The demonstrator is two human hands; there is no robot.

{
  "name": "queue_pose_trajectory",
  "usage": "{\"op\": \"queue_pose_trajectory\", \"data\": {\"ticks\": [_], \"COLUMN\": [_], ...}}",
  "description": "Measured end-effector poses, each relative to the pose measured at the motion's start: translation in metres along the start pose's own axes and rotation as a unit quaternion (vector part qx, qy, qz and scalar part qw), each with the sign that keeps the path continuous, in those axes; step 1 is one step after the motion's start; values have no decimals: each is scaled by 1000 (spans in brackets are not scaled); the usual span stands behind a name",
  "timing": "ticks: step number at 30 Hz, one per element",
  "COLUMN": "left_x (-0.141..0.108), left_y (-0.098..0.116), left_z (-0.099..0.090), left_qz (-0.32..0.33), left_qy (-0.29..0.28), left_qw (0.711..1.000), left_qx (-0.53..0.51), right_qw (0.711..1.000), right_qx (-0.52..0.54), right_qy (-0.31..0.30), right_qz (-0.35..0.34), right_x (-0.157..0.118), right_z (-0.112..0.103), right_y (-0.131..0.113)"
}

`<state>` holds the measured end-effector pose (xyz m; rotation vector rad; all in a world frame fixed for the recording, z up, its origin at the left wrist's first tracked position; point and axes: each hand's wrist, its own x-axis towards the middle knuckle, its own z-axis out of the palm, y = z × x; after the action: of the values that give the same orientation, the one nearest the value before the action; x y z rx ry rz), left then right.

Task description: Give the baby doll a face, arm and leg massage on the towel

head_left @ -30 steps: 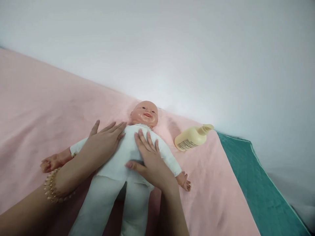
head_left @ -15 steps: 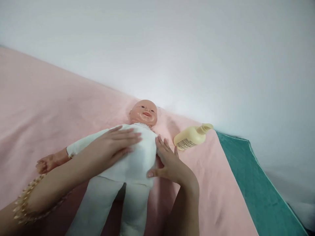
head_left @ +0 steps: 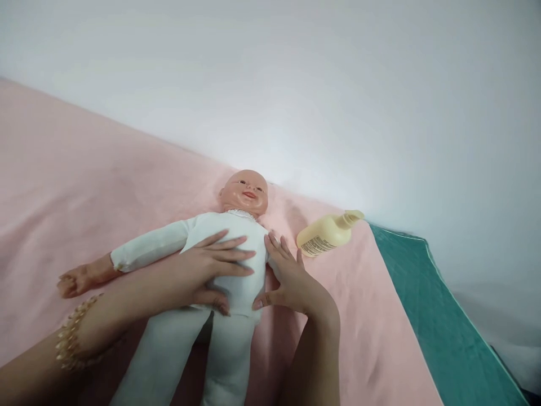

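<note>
A baby doll (head_left: pixel 240 225) in white clothes lies face up on a pink cloth (head_left: pixel 372 332), its head near the wall. My left hand (head_left: pixel 211 268) lies on the doll's chest and belly, fingers spread, thumb near the lower hem of the top. Against the other side of the torso rests my right hand (head_left: pixel 287 276), its fingers apart and the thumb over the edge of the top. The doll's other arm is mostly hidden by my right hand. A gold beaded bracelet (head_left: pixel 74 338) circles my left wrist.
A pale yellow pump bottle (head_left: pixel 325 234) lies on its side on the cloth, right of the doll's shoulder. Green material (head_left: pixel 435 304) shows past the cloth's right edge. A plain pale wall (head_left: pixel 296 84) rises behind.
My left hand has slid down the doll's torso and its fingers have spread wider, uncovering more of the upper chest and sleeve. My right hand has stayed nearly in place.
</note>
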<state>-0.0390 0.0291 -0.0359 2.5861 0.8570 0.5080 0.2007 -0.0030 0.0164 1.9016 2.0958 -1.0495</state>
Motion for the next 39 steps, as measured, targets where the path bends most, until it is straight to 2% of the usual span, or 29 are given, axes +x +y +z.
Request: {"op": "queue_pose_trajectory", "data": {"ticks": [3, 9, 12, 15, 17, 19, 23, 25, 28, 32, 36, 39], "left_x": [2, -13, -23, -32, -37, -41, -47, -50, -52, -47, -43, -43], "left_y": [-7, -34, -49, -61, -67, -71, -75, -76, -73, -62, -52, -54], "left_z": [0, 17, 13, 4, -1, -3, -1, 1, 0, -8, -15, -15], "left_qz": [18, -65, -93, -132, -147, -147, -140, -136, -134, -155, -169, -173], "left_qy": [-32, 38, 50, 22, -3, -13, 2, 6, 7, -7, -19, -23], "left_qw": [999, 993, 987, 984, 983, 984, 985, 985, 984, 981, 980, 980], "left_qx": [20, 94, 121, 120, 111, 103, 97, 104, 114, 114, 105, 97], "right_qw": [1000, 1000, 1000, 1000, 1000, 996, 968, 961, 964, 968, 979, 987], "right_qx": [-6, -1, -1, 0, 1, 0, -8, -13, -24, -15, -13, -9], "right_qy": [-4, -8, -10, 0, 6, -1, -14, -8, -6, 8, 23, 31], "right_qz": [1, 8, 17, 14, -20, -92, -250, -276, -264, -248, -203, -157], "right_x": [-1, -1, -4, -14, -21, -28, -32, -28, -18, -2, 10, 15], "right_z": [-1, -2, -4, -5, -3, 2, 21, 29, 33, 29, 25, 23], "right_y": [-1, -3, -6, -14, -22, -33, -57, -67, -72, -66, -59, -56]}}
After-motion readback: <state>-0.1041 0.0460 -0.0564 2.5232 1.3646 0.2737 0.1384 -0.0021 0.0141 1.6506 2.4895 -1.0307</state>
